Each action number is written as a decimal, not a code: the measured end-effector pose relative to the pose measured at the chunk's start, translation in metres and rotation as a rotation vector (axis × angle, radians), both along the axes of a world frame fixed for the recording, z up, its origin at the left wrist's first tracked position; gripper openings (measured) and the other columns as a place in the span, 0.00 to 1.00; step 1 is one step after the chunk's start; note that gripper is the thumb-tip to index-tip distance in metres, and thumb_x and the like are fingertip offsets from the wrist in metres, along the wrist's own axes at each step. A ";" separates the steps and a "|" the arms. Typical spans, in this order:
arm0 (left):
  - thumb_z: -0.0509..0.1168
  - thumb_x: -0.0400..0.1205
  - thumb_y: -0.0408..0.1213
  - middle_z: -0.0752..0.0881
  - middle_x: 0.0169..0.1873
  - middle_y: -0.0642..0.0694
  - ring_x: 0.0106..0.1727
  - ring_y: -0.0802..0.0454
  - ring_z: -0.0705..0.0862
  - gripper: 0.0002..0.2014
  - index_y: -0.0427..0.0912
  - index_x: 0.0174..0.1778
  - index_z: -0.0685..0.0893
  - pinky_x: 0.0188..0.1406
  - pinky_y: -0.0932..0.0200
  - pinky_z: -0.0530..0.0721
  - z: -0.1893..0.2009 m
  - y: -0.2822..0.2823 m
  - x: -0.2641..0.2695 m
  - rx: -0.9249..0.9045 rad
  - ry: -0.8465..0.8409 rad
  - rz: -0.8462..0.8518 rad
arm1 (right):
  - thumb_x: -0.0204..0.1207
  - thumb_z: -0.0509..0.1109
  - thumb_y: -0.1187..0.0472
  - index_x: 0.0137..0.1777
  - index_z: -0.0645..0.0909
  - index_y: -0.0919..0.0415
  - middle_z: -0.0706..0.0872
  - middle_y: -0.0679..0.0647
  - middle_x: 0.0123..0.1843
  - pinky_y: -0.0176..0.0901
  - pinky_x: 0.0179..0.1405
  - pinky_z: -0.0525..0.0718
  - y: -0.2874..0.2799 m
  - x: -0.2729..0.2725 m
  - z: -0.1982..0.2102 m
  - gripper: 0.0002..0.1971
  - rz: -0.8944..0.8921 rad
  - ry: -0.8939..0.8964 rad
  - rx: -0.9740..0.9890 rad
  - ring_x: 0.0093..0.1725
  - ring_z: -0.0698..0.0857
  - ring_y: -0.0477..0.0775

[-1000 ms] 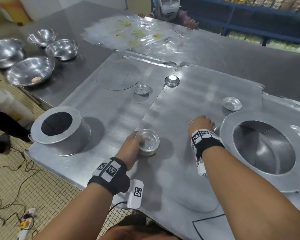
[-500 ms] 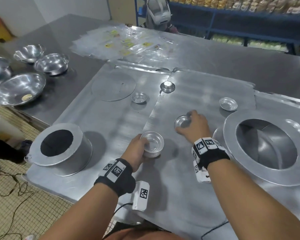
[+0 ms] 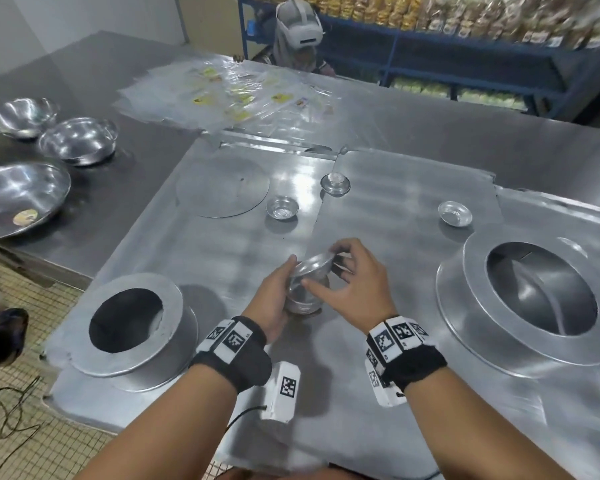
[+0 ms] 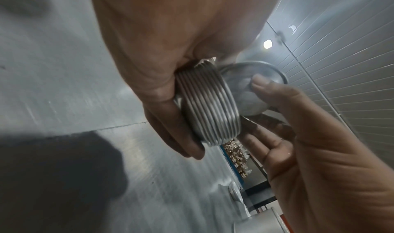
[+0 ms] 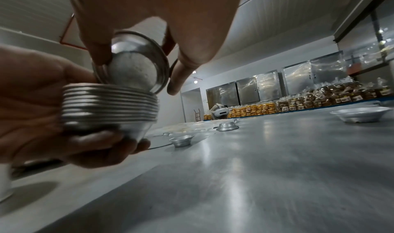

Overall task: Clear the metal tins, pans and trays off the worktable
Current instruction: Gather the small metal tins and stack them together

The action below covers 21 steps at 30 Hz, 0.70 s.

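Note:
My left hand grips a stack of small nested metal tins just above the worktable, fingers curled under it. My right hand pinches one more small tin by its rim and holds it tilted over the stack's mouth. The left wrist view shows the ribbed stack with the single tin against its top. In the right wrist view the tin leans into the stack. Loose small tins lie farther back.
A tall ring pan stands at the near left and a wide ring pan at the right. A flat metal disc lies behind. Steel bowls sit far left, plastic bags at the back, with a person beyond.
My right hand lifted a small tin off the table and carried it left, over the stack. My left hand kept hold of the stack.

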<state>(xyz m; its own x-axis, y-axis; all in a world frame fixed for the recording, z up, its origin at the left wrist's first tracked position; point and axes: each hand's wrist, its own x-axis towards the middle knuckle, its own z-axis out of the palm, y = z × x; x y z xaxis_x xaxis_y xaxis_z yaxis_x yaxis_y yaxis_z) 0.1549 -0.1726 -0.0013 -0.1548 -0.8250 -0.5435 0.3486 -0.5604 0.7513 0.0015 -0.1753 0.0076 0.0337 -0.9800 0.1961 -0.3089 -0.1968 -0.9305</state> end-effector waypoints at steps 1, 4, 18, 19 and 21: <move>0.55 0.90 0.50 0.90 0.50 0.34 0.44 0.42 0.90 0.22 0.35 0.63 0.85 0.59 0.38 0.84 -0.002 -0.001 0.003 -0.003 0.009 0.000 | 0.57 0.90 0.56 0.55 0.77 0.55 0.85 0.49 0.54 0.43 0.56 0.90 0.001 0.003 -0.001 0.30 0.005 0.004 0.008 0.53 0.89 0.48; 0.57 0.89 0.43 0.90 0.51 0.33 0.47 0.42 0.90 0.19 0.34 0.65 0.85 0.52 0.44 0.87 -0.006 -0.002 0.011 -0.015 0.001 0.009 | 0.57 0.90 0.57 0.56 0.78 0.54 0.87 0.47 0.54 0.45 0.59 0.89 0.002 0.010 -0.005 0.30 0.020 0.007 0.041 0.54 0.90 0.48; 0.60 0.83 0.29 0.86 0.51 0.33 0.51 0.32 0.85 0.18 0.41 0.69 0.80 0.38 0.53 0.83 -0.020 -0.006 0.024 -0.033 -0.074 0.031 | 0.64 0.83 0.73 0.62 0.76 0.63 0.82 0.44 0.73 0.41 0.70 0.82 0.005 0.017 -0.015 0.28 0.173 -0.070 0.182 0.70 0.82 0.38; 0.59 0.83 0.29 0.86 0.52 0.32 0.51 0.32 0.86 0.18 0.40 0.69 0.80 0.39 0.52 0.84 -0.020 -0.006 0.024 -0.033 -0.069 0.036 | 0.64 0.83 0.73 0.62 0.76 0.63 0.81 0.44 0.73 0.41 0.70 0.82 0.005 0.016 -0.016 0.28 0.180 -0.068 0.185 0.70 0.82 0.38; 0.58 0.84 0.28 0.86 0.54 0.31 0.52 0.31 0.86 0.18 0.39 0.70 0.79 0.42 0.49 0.86 -0.021 -0.006 0.026 -0.039 -0.067 0.042 | 0.65 0.84 0.71 0.64 0.77 0.62 0.81 0.43 0.73 0.38 0.69 0.81 0.005 0.016 -0.016 0.29 0.193 -0.056 0.190 0.70 0.81 0.36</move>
<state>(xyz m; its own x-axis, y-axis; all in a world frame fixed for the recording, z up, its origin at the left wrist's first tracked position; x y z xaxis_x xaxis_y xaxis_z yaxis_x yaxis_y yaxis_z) 0.1806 -0.1782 -0.0223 -0.0839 -0.8506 -0.5191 0.3197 -0.5164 0.7945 0.0179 -0.1700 -0.0085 0.2179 -0.9758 0.0160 -0.2298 -0.0672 -0.9709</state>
